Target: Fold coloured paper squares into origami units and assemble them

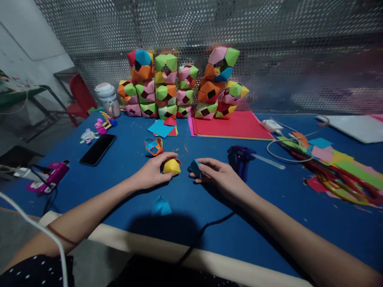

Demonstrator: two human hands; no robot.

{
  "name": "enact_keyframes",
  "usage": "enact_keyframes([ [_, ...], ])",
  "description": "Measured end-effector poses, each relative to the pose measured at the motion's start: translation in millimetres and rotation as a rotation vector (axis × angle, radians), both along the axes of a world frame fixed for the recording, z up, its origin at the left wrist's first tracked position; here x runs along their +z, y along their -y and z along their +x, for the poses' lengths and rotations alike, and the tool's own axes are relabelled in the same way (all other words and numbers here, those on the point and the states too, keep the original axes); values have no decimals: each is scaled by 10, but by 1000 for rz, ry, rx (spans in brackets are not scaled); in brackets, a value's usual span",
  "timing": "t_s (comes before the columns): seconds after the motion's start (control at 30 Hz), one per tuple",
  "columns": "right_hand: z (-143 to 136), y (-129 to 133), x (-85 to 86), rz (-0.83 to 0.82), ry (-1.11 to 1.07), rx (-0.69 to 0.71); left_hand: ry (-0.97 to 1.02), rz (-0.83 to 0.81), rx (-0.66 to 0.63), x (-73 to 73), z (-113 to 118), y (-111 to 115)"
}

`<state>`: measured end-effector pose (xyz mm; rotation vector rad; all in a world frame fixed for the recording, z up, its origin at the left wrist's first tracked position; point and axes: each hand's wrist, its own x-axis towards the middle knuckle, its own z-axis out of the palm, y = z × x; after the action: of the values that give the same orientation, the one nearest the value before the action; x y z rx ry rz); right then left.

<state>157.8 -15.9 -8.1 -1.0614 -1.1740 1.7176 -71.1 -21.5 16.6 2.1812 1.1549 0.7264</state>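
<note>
My left hand (pixel 155 171) is closed round a yellow folded paper piece (pixel 171 166), with a bit of pinkish paper showing at its far side. Opposite it, my right hand (pixel 217 172) pinches a blue folded paper piece (pixel 195 168) between thumb and fingers. A gap of bare table separates the two pieces. Nearer to me lies another blue folded piece (pixel 161 206), partly in shadow. Just beyond my left hand sits a small multicoloured paper ball (pixel 153 146). To the right of my right hand stands a dark blue glue gun (pixel 239 157) with a glue stick in its back.
Stacked folded-paper balls (pixel 166 95) line the back by a perforated metal panel (pixel 179 28). Red paper sheets (pixel 230 124) and blue paper squares (pixel 161 128) lie before them. A phone (pixel 98 149) and purple power strip (pixel 49 177) are left; scissors (pixel 353 193) and paper scraps right.
</note>
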Motion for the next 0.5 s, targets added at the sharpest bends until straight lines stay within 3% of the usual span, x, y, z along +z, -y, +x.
enact_keyframes([
  [0.2, -88, 96, -20, 149, 195, 81, 28, -40, -13, -83, 23, 12],
  [0.37, -28, 125, -21, 544, 573, 60, 0, -34, -63, -150, 25, 29],
  [0.5, 21, 142, -57, 803, 670, 20, 29, -48, -85, -150, 26, 32],
])
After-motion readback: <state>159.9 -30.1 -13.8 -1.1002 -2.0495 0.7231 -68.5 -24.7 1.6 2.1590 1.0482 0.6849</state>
